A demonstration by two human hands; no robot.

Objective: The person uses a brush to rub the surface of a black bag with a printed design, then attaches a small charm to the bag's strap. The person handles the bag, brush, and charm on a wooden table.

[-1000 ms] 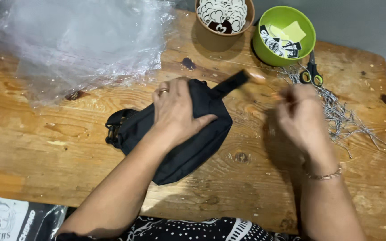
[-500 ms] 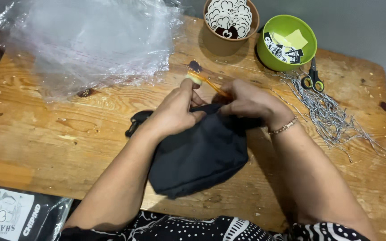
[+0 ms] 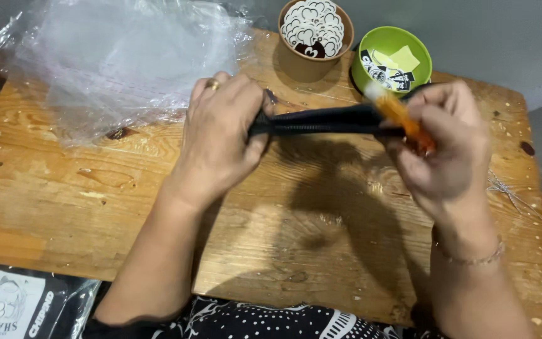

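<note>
While beyond strap (image 3: 321, 120), two bowls (image 3: 395, 59).

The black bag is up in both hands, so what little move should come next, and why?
Probably bring the orange tool in the right hand to the black bag. The left hand grips the bag's other end, so it hangs taut above the wooden table, and the tool's tip already lies against it.

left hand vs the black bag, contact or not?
Touching. The head view shows the left hand gripping one end of the black bag, fingers wrapped over it and thumb pressed to its edge; the bag is held up off the wooden table.
</note>
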